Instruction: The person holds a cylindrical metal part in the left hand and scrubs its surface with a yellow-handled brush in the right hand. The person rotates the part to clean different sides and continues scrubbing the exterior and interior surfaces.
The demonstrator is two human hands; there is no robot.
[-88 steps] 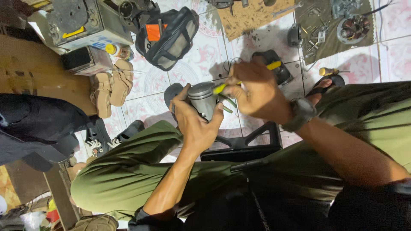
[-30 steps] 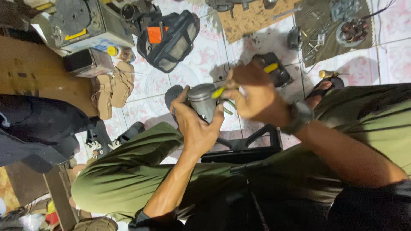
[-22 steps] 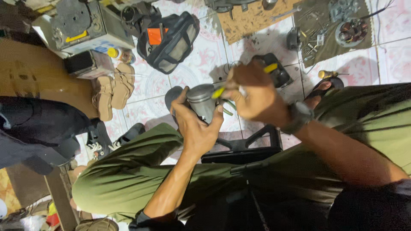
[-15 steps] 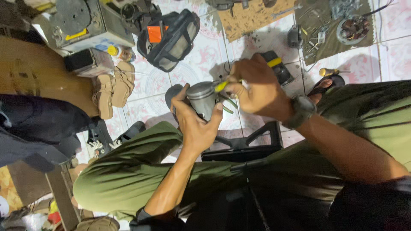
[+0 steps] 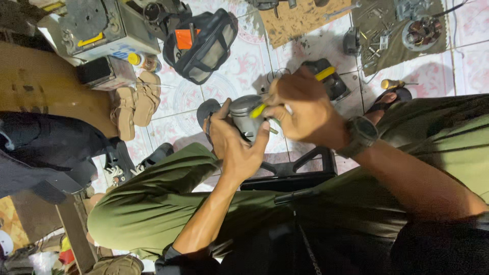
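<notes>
While I watch the head feed, left hand (image 5: 235,145) has its fingers wrapped tight round a grey metal cylindrical part (image 5: 245,116), held above the knees over the patterned tile floor (image 5: 234,56). Right hand (image 5: 305,109) is closed on a yellow-handled tool (image 5: 259,110), tip at the cylinder, probably a screwdriver; blurred. Black mesh bag (image 5: 204,43) lies beyond.

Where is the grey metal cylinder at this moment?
In the head view, the grey metal cylinder sits at centre frame, gripped by the left hand, with the right hand beside it holding a yellow-handled tool.
</notes>
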